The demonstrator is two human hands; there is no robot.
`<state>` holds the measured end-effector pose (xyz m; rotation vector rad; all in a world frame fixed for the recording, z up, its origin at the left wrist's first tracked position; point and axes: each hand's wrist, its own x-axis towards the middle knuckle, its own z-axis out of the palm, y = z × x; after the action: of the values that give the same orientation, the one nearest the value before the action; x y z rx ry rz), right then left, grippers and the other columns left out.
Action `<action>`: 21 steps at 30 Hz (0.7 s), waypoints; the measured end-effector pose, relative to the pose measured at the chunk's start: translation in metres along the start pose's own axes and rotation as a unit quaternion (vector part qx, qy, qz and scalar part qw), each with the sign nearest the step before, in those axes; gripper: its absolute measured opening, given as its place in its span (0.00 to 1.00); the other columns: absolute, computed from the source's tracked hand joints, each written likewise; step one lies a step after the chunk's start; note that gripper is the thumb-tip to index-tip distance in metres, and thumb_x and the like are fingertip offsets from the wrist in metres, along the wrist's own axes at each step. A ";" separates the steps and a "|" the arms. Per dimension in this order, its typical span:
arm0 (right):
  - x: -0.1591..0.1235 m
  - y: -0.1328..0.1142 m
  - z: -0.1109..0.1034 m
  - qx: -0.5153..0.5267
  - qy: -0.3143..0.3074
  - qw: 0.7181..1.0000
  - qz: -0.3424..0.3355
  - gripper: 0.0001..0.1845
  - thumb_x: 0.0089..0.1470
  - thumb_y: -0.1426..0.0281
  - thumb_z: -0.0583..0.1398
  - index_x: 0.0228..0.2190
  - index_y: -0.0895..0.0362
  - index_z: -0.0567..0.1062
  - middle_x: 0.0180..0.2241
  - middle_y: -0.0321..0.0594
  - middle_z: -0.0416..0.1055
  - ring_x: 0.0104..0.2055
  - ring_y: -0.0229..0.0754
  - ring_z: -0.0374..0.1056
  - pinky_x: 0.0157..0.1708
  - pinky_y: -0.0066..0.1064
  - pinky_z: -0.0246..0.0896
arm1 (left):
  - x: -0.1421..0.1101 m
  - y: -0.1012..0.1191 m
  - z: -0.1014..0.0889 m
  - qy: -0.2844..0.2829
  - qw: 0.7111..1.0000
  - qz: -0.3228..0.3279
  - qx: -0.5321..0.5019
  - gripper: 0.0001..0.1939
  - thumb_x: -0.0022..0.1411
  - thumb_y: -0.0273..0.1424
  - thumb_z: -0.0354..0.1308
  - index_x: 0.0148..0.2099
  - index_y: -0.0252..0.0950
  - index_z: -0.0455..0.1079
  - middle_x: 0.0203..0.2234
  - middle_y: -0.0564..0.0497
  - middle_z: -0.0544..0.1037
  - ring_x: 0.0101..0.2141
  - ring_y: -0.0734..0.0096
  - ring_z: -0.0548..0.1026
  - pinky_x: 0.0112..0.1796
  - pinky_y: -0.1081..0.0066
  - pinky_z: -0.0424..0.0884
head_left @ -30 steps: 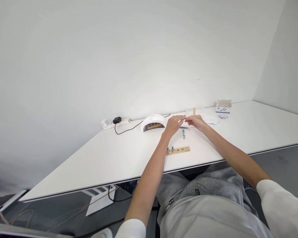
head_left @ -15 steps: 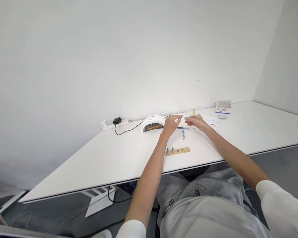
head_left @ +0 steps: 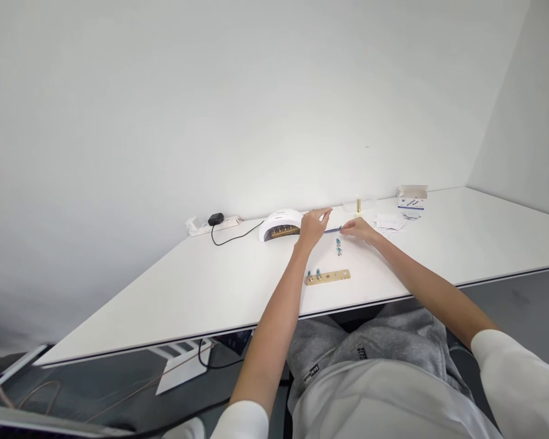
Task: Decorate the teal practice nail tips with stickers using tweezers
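My left hand (head_left: 313,226) hovers just right of a white domed nail lamp (head_left: 281,223), its fingers pinched together and pointing right; what they hold, if anything, is too small to make out. My right hand (head_left: 359,229) rests low over the table, closed on the end of a thin blue stick (head_left: 333,230) that reaches toward my left hand. Below the hands lie two small teal pieces (head_left: 338,245). Nearer to me is a wooden strip (head_left: 333,277) with two teal-topped pegs (head_left: 313,274) standing at its left end.
A white power strip (head_left: 200,228) with a black plug (head_left: 216,219) and cable lies left of the lamp. Behind my right hand stand a small gold-capped bottle (head_left: 357,205), loose papers (head_left: 388,221) and an open white-and-blue box (head_left: 410,199). The white table's front edge (head_left: 174,341) runs above my lap.
My hands, touching a second ago, have drawn apart. The left hand has moved left toward the lamp, and the blue stick now shows between the hands.
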<state>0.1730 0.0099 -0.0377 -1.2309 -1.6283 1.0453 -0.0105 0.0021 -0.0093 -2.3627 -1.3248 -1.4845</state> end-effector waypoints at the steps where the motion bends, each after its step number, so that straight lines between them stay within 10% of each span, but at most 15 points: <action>1: 0.001 0.001 0.000 -0.013 0.005 1.000 -0.009 0.06 0.40 0.70 0.67 0.22 0.61 0.78 0.25 0.41 0.75 0.29 0.37 0.68 0.29 0.26 0.61 | 0.000 0.000 0.000 0.000 1.000 0.000 0.001 0.11 0.64 0.27 0.54 0.42 0.40 0.78 0.41 0.50 0.81 0.43 0.65 0.78 0.46 0.65 0.73; 21: 0.006 0.014 0.009 -0.123 -0.021 0.989 -0.081 0.03 0.42 0.73 0.65 0.23 0.60 0.80 0.25 0.41 0.77 0.30 0.40 0.70 0.33 0.28 0.63 | 0.000 0.002 0.000 0.005 1.000 0.006 -0.001 0.11 0.64 0.27 0.54 0.40 0.38 0.78 0.39 0.50 0.81 0.41 0.64 0.79 0.44 0.65 0.74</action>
<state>0.1676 0.0172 -0.0528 -1.2160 -1.8994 0.7916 -0.0091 0.0010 -0.0089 -2.3579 -1.3049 -1.4930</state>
